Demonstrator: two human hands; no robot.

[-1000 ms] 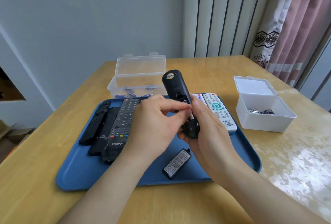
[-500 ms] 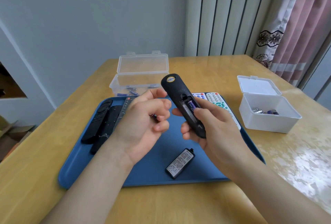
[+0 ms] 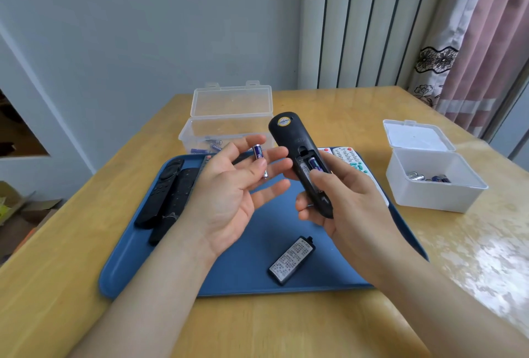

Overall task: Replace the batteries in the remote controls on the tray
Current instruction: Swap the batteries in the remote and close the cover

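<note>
Left hand point(image 3: 229, 194): raised over the middle of the tray point(image 3: 243, 271), palm up, fingers spread and nearly straight. A loose battery point(image 3: 259, 157), blue-labelled, lies across the fingers near the tips. The thumb is close beside it, but contact cannot be confirmed from this angle.

Right hand point(image 3: 343, 200): clamped round the lower half of the black remote point(image 3: 289, 137), thumb laid over the open compartment. The remote is held above the tray's far right part, back side up and tilted, with its far end pointing away from the person. The compartment has no cover; one seated battery point(image 3: 314, 163) shows in its right slot, and the left slot appears vacant.

Battery cover point(image 3: 292, 260): flat on the tray near its near edge, printed label up, apart from both hands.

Two black remotes point(image 3: 164, 194): side by side along the tray's left edge. White remotes point(image 3: 347, 157): at the tray's far right corner, partly hidden by the right hand.

Table point(image 3: 272, 326): wooden, carries the tray at its near edge. Clear box point(image 3: 229, 126): beyond the tray's far edge, lid up, batteries inside. White box point(image 3: 429, 194): near the table's right edge, lid open, several batteries point(image 3: 429, 178) inside.
</note>
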